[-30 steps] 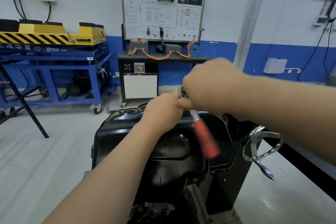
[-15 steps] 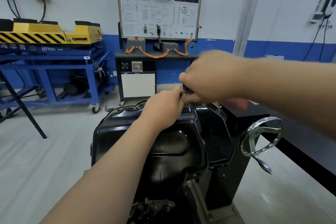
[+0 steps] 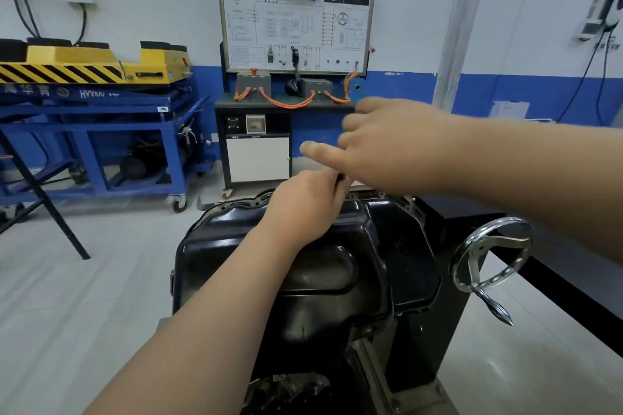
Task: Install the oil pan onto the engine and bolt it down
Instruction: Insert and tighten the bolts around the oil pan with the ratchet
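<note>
At far left, a yellow platform [image 3: 84,62] with black hazard stripes lies on a blue wheeled cart [image 3: 101,131] against the wall. A slanted black leg [image 3: 43,199] crosses in front of the cart and reaches the pale floor [image 3: 84,296]. Right of the cart, a framed wiring board [image 3: 296,10] stands upright over a dark cabinet [image 3: 258,152], and orange cables [image 3: 286,103] loop along the cabinet's top edge. In the lower centre, the black oil pan [image 3: 337,280] sits sump-side up on the engine [image 3: 290,387], part of which shows under the pan's near edge. The pan's flange lies along the engine's rim at the far edge. The left hand [image 3: 306,202] reaches over the pan to that far edge. Its fingers are curled together and pinch a small dark piece [image 3: 338,177], which is too hidden to identify. The right hand [image 3: 387,145] hangs just above and to the right of the left hand, blurred. Its fingers are loosely straight and apart, the thumb points left, and it grips nothing that can be seen. Whether its palm touches the dark piece cannot be told. Right of the pan, the black stand column [image 3: 438,330] carries a chrome handwheel [image 3: 477,274] with its crank handle pointing down and to the right. A dark beam [image 3: 573,307] runs off toward the right edge.
</note>
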Motion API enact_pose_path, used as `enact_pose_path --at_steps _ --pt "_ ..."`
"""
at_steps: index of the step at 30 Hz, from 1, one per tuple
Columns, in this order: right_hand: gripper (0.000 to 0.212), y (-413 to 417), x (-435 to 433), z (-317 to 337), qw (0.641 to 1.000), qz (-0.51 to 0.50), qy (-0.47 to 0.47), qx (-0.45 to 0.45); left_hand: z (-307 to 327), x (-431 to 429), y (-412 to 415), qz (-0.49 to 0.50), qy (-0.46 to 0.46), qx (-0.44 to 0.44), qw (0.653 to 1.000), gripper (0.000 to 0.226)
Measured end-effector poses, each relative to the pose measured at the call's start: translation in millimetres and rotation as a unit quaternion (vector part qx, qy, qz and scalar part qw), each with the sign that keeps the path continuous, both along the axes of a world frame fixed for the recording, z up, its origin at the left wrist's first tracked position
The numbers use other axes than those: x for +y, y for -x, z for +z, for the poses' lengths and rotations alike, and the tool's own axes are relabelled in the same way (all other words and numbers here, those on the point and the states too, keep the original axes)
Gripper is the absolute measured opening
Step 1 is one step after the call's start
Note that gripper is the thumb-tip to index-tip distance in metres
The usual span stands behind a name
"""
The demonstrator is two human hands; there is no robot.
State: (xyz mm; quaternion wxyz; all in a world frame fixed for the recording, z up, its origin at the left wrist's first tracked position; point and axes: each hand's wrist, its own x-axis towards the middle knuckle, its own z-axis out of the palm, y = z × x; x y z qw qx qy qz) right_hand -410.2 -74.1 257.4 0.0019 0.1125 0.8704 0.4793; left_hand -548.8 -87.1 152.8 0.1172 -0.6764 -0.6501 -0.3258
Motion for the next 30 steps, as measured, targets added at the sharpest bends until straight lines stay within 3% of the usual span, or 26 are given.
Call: enact_pose_path --at_steps 2,5,8,10,12,14,17,18,20,23,25,27,30 --pt "0.064 -1 1 14 0.999 0.032 0.016 0.004 -2 1 -1 -0.007 -0.015 -0.019 1.000 0.025" --pt "0.067 4 -1 0 0.990 -0.056 0.052 0.115 -2 1 -1 0.012 -0.021 -0.019 1.000 0.020" --pt "0.045 4 -10 -16 0.927 -0.209 0.209 0.233 -1 1 0 0.035 0.031 0.011 0.999 0.019" --pt "0.046 1 -11 -14 0.952 -0.176 0.186 0.170 -2 2 1 0.020 0.024 0.018 0.999 0.018" --pt "0.051 -4 -3 -7 0.998 -0.019 0.033 0.046 -3 1 0 0.011 -0.007 0.016 1.000 0.027" --pt "0.059 -8 2 7 0.996 0.069 -0.040 -0.025 -3 2 -1 0.010 -0.019 0.006 1.000 0.030" --pt "0.065 1 -3 12 1.000 0.026 -0.008 0.012 -3 2 -1 0.013 -0.033 -0.011 0.999 0.025" --pt "0.059 3 -4 6 0.999 0.001 -0.010 0.037 -3 1 -1 0.012 -0.041 -0.014 0.999 0.023" --pt "0.026 7 -8 -3 0.986 -0.117 0.029 0.113 -3 -1 -1 0.011 -0.038 -0.012 0.999 0.021" --pt "0.033 5 -13 -8 0.952 -0.223 0.128 0.169 -3 -2 -1 0.011 -0.001 0.024 1.000 0.029" --pt "0.018 3 -10 -10 0.981 -0.137 0.074 0.114 -3 -2 -1 0.000 0.002 0.019 1.000 0.037" --pt "0.037 0 -2 -3 1.000 -0.007 -0.012 0.017 -3 0 0 -0.013 -0.011 -0.005 1.000 0.033" --pt "0.051 -5 4 13 0.999 0.027 0.007 0.028 -3 0 -2 -0.019 -0.021 -0.008 1.000 0.024"
